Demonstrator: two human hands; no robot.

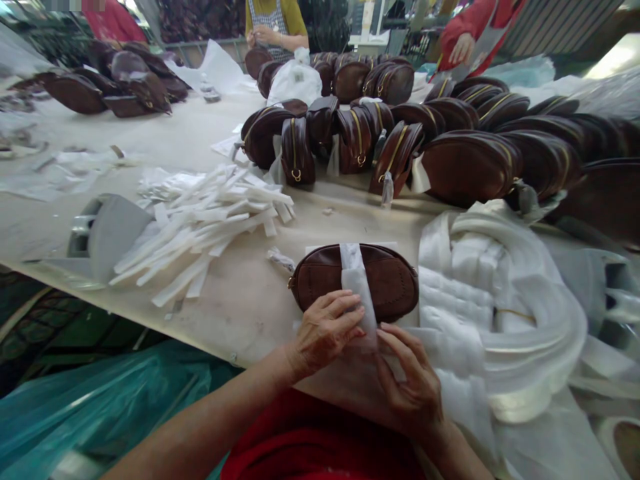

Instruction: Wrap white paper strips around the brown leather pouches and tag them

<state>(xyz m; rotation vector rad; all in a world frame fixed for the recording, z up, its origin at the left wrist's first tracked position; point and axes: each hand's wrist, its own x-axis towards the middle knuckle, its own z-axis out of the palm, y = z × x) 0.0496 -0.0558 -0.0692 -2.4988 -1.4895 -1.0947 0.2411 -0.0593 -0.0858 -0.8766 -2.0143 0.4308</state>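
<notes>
A dark brown leather bag (320, 273), small and oval, lies on the table in front of me. Around its middle runs a white strip (356, 277) of thin wrapping material, its lower end hanging over the near edge of the bag. My left hand (327, 330) has its fingers bent over the strip and holds it against the bag's near side. At the strip's lower end, my right hand (410, 373) is closed in a pinch between thumb and fingertips. A zipper pull wrapped in clear plastic (281, 259) sticks out at the bag's left end.
Loose white strips (215, 223) are piled to the left, beside a grey tape dispenser (107, 237). Rolled white padding (500, 313) lies close on the right. Beyond stand several rows of brown bags (465, 163). Co-workers (277, 30) are across the table.
</notes>
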